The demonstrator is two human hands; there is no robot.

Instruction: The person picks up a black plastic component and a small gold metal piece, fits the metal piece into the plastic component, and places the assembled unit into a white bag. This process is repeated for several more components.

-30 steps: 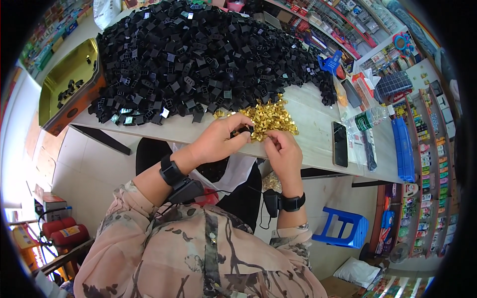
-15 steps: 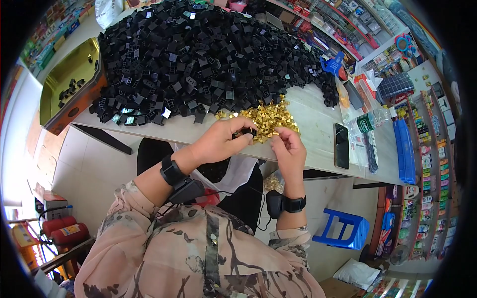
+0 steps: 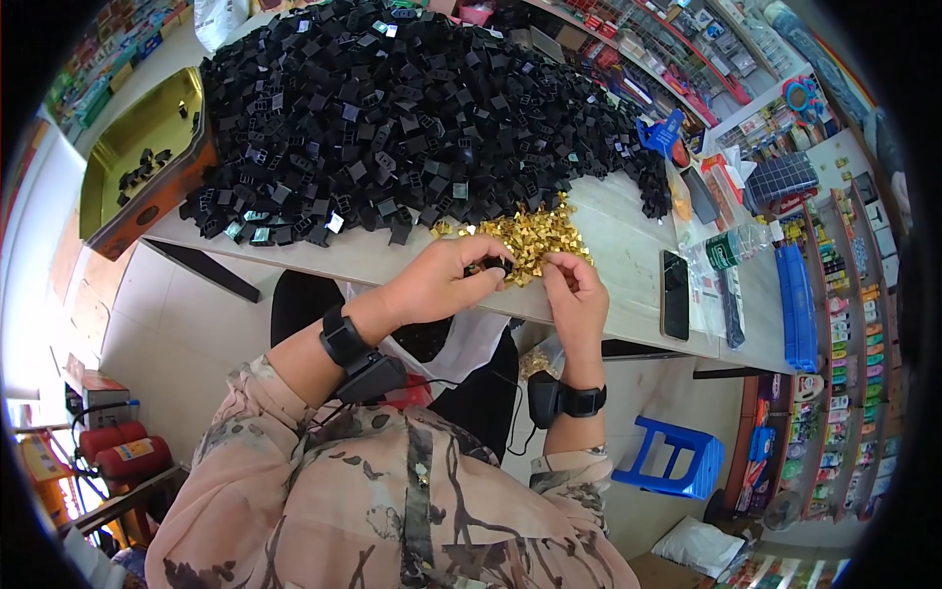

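Observation:
My left hand (image 3: 446,278) is closed around a small black plastic piece (image 3: 498,265), gripped between thumb and fingers at the table's front edge. Close by on the right, my right hand (image 3: 577,287) has its thumb and forefinger pinched together. Whatever they hold, if anything, is too small to make out. Just beyond both hands lies a pile of small gold metal pieces (image 3: 535,236). Behind it a great heap of black plastic pieces (image 3: 373,118) spreads across the table (image 3: 628,250).
An orange box with a gold inside (image 3: 147,187) holds a few black pieces at the left. To the right lie a phone (image 3: 675,294), a plastic bottle (image 3: 741,245) and a blue tray-like object (image 3: 797,309). A blue stool (image 3: 677,461) stands on the floor.
My right hand has shifted very slightly right, and its pinch stays close to the left hand. The left hand keeps its hold on the black piece. The view has moved a little.

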